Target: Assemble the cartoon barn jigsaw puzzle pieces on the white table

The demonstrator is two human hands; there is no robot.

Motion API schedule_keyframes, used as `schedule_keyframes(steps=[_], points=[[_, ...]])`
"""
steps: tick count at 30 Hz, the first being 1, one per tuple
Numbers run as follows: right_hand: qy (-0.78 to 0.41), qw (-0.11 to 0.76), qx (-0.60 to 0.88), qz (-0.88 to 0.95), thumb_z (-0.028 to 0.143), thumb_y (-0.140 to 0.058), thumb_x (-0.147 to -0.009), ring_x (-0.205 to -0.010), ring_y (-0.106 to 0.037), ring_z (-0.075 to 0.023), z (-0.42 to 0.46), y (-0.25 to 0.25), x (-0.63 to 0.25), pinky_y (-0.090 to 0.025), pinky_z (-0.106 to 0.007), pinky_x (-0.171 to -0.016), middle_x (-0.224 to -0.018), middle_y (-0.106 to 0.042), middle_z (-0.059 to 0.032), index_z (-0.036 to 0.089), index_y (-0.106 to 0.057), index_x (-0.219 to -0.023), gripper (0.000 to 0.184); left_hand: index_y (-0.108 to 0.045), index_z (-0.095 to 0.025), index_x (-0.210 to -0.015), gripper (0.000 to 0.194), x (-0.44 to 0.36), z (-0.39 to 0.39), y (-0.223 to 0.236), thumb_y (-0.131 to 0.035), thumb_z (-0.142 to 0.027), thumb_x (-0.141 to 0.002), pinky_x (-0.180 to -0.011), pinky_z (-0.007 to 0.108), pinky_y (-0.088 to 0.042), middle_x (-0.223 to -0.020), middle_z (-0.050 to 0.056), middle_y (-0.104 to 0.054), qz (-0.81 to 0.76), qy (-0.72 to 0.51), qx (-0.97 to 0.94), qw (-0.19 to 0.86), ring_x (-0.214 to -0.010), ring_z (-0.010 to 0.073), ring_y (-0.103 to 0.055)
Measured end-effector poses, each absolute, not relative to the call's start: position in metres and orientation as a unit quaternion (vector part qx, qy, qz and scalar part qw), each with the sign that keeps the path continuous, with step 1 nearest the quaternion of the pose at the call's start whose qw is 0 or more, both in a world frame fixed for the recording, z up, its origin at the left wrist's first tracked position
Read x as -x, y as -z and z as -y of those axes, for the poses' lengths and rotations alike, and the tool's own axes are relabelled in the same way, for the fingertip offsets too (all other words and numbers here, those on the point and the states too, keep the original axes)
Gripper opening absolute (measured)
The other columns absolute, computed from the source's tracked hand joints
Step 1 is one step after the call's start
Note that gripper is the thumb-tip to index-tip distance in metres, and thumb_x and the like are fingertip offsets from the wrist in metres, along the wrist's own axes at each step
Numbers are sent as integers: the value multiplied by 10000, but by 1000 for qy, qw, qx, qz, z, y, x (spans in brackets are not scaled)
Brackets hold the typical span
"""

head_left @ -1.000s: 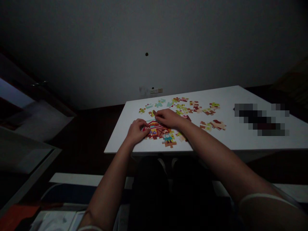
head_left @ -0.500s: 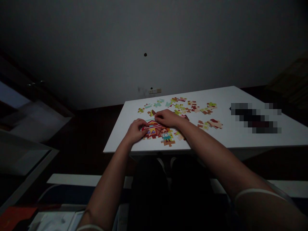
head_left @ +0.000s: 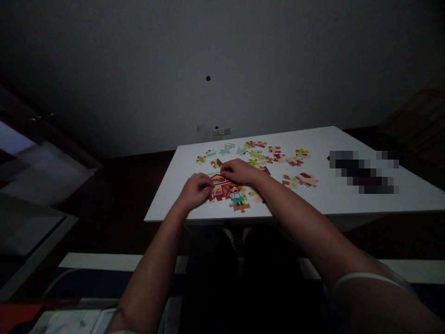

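A joined section of jigsaw puzzle [head_left: 226,191], printed with a red barn and a figure in blue-green, lies flat near the table's front edge. Along its left side my left hand [head_left: 195,191] is closed, thumb and fingers curled at the border pieces and covering some of them. My right hand [head_left: 239,170] bends over the top edge of the section, fingertips pinched on a jigsaw piece there that they mostly hide. Just beyond it lies a loose brown and green piece [head_left: 216,163]. More pieces are partly covered by my right forearm.
Several loose jigsaw pieces [head_left: 256,154] spread over the back of the white table [head_left: 167,195]. Others, a pinkish piece [head_left: 306,179] among them, lie right of my forearm. A pixelated dark object [head_left: 361,171] rests farther right. A wall socket [head_left: 221,131] sits behind the table.
The whole view has shifted slightly, so everything sits a little farther left. Both hands stay at the joined section, with only slight finger movement at the left border.
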State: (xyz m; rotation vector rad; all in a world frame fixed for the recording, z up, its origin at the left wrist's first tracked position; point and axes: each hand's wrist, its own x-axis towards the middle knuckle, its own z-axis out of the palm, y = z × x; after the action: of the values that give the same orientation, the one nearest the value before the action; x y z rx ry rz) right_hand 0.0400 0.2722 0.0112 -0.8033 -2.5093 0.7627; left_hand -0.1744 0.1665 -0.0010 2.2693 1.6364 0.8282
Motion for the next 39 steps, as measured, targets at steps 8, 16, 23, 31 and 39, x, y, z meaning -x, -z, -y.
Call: schedule_keyframes(steps=[8, 16, 23, 31, 39], points=[[-267, 199, 285, 899, 304, -541, -863, -690, -546, -160, -276, -8, -39, -380, -287, -648, -788, -677, -35, 223, -667, -829, 154, -718, -247, -840, 188, 174, -165, 6, -562, -189, -753, -795, 372, -454, -784, 29, -650, -567, -251, -781, 73, -809, 215, -571], [-259, 213, 272, 902, 292, -535, -857, -703, -551, -163, -278, -6, -39, -376, -288, -665, -801, -674, -38, 218, -677, -858, 160, -694, -246, -842, 165, 167, -162, 1, -541, -222, -786, -775, 370, -438, -812, 45, -648, -560, -229, -795, 33, -817, 225, -570], [-252, 206, 283, 902, 296, -537, -866, -733, -549, -159, -280, -5, -39, -380, -277, -691, -834, -674, -39, 207, -673, -884, 164, -676, -239, -873, 165, 163, -164, -1, -522, -228, -815, -772, 367, -443, -843, 54, -620, -548, -219, -807, 26, -843, 227, -554], [-233, 204, 272, 911, 304, -509, -898, -730, -512, -138, -279, -6, -40, -343, -260, -682, -845, -665, -34, 167, -663, -918, 207, -673, -220, -960, 223, 167, -167, 2, -478, -235, -854, -871, 385, -451, -985, 62, -591, -563, -241, -790, 10, -963, 235, -526], [-123, 207, 375, 895, 301, -480, -921, -845, -493, -174, -288, -5, -46, -318, -287, -754, -961, -655, -69, 164, -678, -986, 250, -688, -209, -960, 245, 170, -172, 5, -474, -273, -858, -885, 388, -451, -986, 73, -593, -599, -243, -763, 5, -972, 242, -526]])
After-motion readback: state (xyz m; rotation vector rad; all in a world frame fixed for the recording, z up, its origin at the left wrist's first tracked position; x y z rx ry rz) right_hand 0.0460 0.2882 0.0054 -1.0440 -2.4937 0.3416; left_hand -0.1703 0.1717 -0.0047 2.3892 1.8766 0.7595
